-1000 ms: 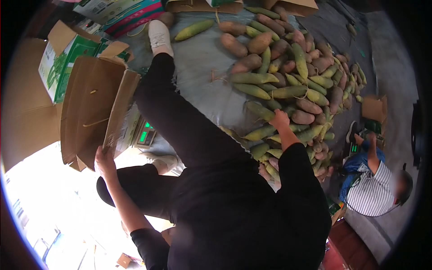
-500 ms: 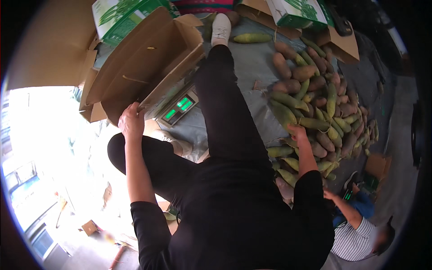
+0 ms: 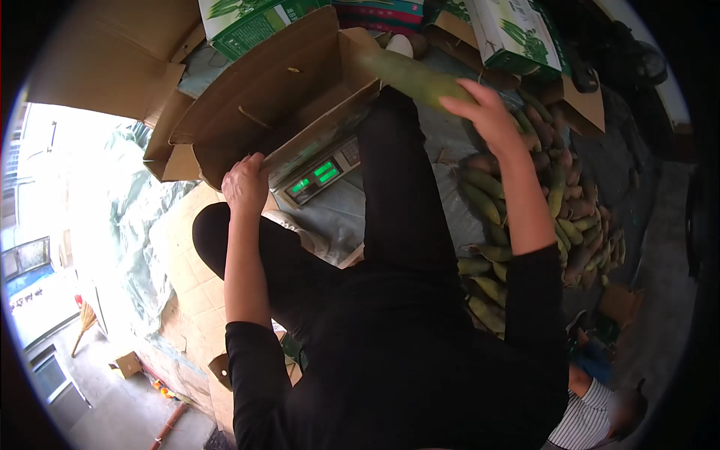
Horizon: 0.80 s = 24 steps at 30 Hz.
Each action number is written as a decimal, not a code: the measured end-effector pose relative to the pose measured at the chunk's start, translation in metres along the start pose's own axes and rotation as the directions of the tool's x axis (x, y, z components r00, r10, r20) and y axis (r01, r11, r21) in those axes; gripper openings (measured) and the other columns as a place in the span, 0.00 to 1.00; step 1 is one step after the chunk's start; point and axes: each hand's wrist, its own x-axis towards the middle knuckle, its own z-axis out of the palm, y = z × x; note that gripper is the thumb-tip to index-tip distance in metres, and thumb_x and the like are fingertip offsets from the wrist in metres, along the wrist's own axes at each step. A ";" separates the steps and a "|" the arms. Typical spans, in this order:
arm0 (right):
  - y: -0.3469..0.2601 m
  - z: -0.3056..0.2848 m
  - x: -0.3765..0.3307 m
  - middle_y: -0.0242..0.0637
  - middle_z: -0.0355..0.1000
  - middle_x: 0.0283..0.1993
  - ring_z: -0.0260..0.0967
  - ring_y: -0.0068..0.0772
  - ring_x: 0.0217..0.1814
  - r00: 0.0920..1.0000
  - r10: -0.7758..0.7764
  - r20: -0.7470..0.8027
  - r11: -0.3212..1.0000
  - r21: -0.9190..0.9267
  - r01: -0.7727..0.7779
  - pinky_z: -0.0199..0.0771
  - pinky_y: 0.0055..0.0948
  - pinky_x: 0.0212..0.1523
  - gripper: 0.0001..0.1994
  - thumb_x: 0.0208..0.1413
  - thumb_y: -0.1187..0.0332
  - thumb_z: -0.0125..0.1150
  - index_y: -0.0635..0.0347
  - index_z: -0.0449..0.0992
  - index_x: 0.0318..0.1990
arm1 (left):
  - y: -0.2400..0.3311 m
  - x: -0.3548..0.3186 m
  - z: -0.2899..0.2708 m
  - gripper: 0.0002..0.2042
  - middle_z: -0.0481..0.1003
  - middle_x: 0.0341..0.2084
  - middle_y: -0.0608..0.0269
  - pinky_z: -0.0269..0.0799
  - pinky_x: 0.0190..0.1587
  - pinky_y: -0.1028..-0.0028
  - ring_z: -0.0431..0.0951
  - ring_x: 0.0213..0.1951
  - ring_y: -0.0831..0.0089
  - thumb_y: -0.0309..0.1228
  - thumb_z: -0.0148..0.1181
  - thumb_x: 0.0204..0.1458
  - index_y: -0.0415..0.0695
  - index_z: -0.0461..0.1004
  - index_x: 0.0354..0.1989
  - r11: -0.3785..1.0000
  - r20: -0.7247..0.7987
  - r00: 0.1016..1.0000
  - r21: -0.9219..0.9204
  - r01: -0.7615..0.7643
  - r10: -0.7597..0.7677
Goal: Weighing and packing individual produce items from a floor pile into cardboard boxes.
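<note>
My right hand (image 3: pixel 487 112) is closed around the end of a long green radish (image 3: pixel 411 78), slightly blurred. Its far end reaches over the right end of an open cardboard box (image 3: pixel 262 82). Apart from a couple of small thin scraps, the box interior that shows is bare. My left hand (image 3: pixel 246 182) grips the near left corner of the box wall, fingers curled over its edge. Under the box sits a digital scale (image 3: pixel 349 155) with a lit green display. To my right lies a heap of green and brownish radishes (image 3: pixel 574 206).
Green-and-white printed cartons (image 3: pixel 259 22) stand beyond the box, with another carton (image 3: pixel 517 34) at far right. A co-worker in a striped shirt (image 3: pixel 581 416) sits at lower right. Clear plastic sheeting (image 3: pixel 146 232) hangs at left, and a broom (image 3: pixel 85 322) stands outside.
My right hand has lifted a green radish off the heap and carried it up and left to the box. My left hand still holds the box edge. The view has shifted.
</note>
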 end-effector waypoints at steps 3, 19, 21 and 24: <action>-0.017 0.047 0.044 0.32 0.72 0.38 0.66 0.20 0.40 0.975 -0.150 0.162 0.978 -0.117 0.170 0.65 0.21 0.42 0.18 0.47 0.64 0.62 0.64 0.74 0.44 | -0.001 -0.004 -0.003 0.05 0.74 0.29 0.61 0.69 0.37 0.61 0.74 0.37 0.60 0.30 0.57 0.42 0.47 0.72 0.30 1.000 0.006 1.000 0.005 0.006 -0.006; 0.097 0.040 0.030 0.34 0.73 0.33 0.69 0.23 0.33 0.946 -0.189 -0.264 0.976 0.054 0.210 0.70 0.24 0.33 0.12 0.48 0.69 0.60 0.62 0.74 0.40 | -0.013 0.005 0.009 0.12 0.75 0.35 0.58 0.69 0.36 0.60 0.75 0.38 0.54 0.37 0.57 0.45 0.48 0.73 0.38 0.997 0.029 0.999 0.067 0.038 -0.040; 0.157 0.011 -0.006 0.38 0.74 0.34 0.71 0.30 0.37 0.942 0.010 -0.336 0.998 -0.048 -0.028 0.70 0.28 0.37 0.10 0.48 0.69 0.58 0.62 0.75 0.39 | -0.005 0.006 -0.002 0.12 0.75 0.34 0.57 0.69 0.36 0.60 0.75 0.37 0.54 0.38 0.57 0.45 0.48 0.73 0.37 0.994 0.093 0.993 0.092 0.066 -0.075; 0.247 0.008 -0.071 0.41 0.73 0.39 0.70 0.33 0.42 0.919 0.259 -0.298 0.865 -0.352 -0.358 0.68 0.27 0.41 0.09 0.50 0.71 0.54 0.62 0.73 0.39 | -0.022 -0.003 -0.003 0.12 0.76 0.33 0.58 0.68 0.34 0.59 0.75 0.37 0.54 0.39 0.57 0.45 0.48 0.72 0.36 0.996 -0.024 0.999 0.085 0.039 -0.037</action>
